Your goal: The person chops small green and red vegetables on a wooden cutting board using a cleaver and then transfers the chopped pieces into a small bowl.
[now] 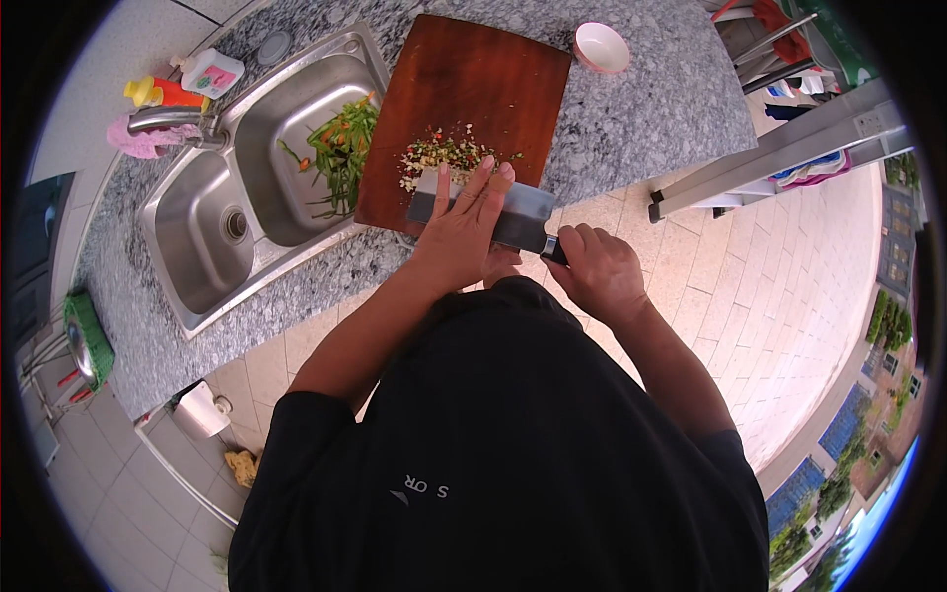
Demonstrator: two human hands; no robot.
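My right hand (603,270) grips the dark handle of a cleaver (527,214). The broad blade points left over the near edge of a reddish-brown wooden cutting board (473,81). On top of the blade lies my left hand (460,237), fingers spread and reaching towards the board. Just beyond the blade is a spread of finely chopped bits (447,152), green, red and pale, perhaps garlic and chili. What lies under the blade is hidden.
Left of the board, a double steel sink (255,288) holds cut green and orange vegetables (342,152). A faucet (166,118), pump bottle (212,72) and orange-and-yellow bottle (166,92) stand behind it. A small bowl (601,48) sits at right on the granite counter (651,111). A metal ladder-like frame (769,159) leans nearby.
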